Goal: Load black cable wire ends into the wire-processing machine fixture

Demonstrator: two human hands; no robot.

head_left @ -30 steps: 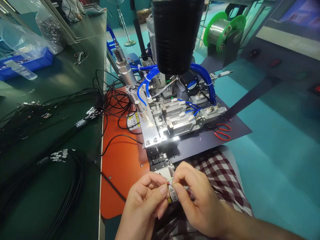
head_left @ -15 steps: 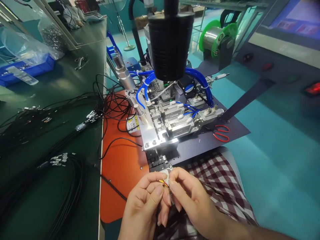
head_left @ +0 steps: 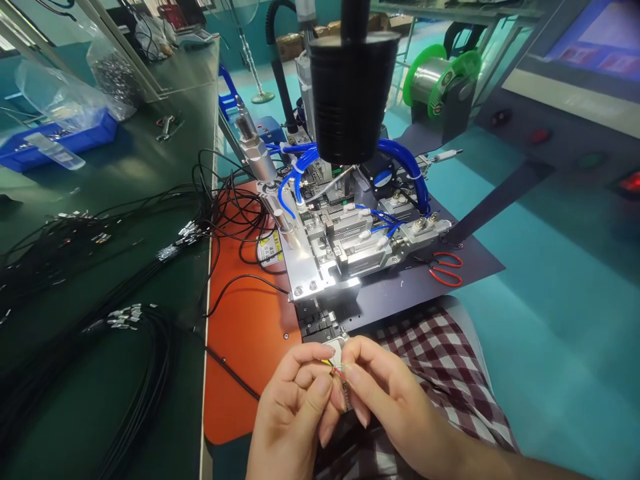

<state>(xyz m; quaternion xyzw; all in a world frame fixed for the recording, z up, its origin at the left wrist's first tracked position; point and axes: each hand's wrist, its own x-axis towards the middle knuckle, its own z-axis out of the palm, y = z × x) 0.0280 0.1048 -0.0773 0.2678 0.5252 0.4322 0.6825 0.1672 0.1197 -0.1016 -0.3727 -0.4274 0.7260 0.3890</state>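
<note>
Thin coloured wires, yellow, red and black, stick out between my fingertips low in the middle of the head view. My left hand pinches them between thumb and fingers. My right hand closes thumb and forefinger on the wires' ends, close against the left fingertips. Fingers hide most of the wires and where they lead. Just beyond my hands lies the black front track of a metal machine with blue air hoses.
Bundles of black cables with bright ends lie on the green table to the left. Red-handled snips rest on the machine's dark plate. A black nozzle hangs above. Behind stands a green-rimmed solder wire spool.
The whole view has shifted slightly, so things appear a little further right. Both hands keep their pinch, and the wires between the fingertips have turned slightly, with the red one showing more.
</note>
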